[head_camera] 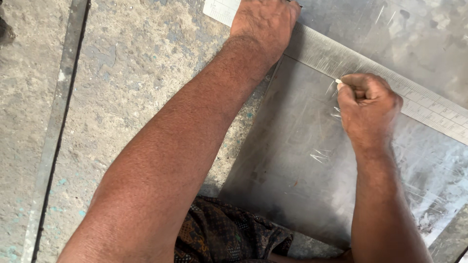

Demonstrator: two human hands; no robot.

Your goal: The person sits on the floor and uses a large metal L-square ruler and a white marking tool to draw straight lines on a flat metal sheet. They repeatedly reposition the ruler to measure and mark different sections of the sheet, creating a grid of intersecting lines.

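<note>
Left hand (265, 22) pins ruler (419, 100); right hand (368, 107) marks sheet (292, 160) edge.

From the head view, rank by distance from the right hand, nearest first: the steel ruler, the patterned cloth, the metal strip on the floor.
From the right hand:
1. Steel ruler: touching, just above the hand.
2. Patterned cloth: below, toward the person.
3. Metal strip: far left, on the floor.

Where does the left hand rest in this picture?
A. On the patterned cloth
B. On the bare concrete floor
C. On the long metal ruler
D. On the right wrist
C: the left hand presses down on the ruler, which lies across the metal sheet.
</note>
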